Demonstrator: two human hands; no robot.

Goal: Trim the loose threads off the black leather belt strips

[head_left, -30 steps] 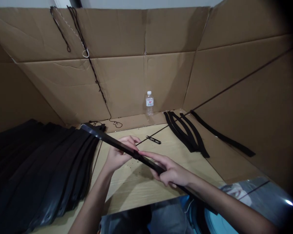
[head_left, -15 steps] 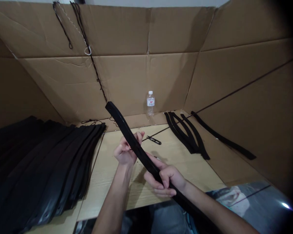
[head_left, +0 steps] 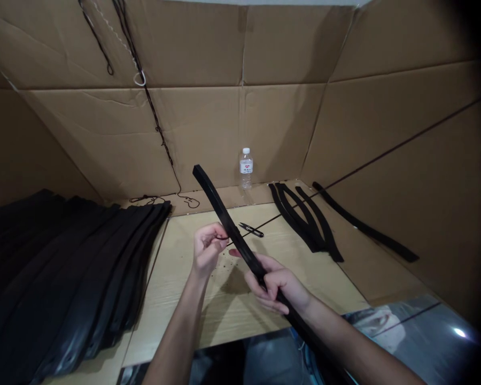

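Have a long black strip gripped in the right hand, wrapped snugly, with one finger poking past toward the left hand. Holding it slantwise over the pale table, top end up and leftward, lower part down along the right forearm. Pinching a bit of dark cord in the left hand, thumb and fingers pretty much together, just beside the strip. Can't tell about any wrap around it. Can also see black snips near the strip, a taut line running upper right, loose strips on the right, a big dark pile on the left, and a water bottle by the cardboard wall.
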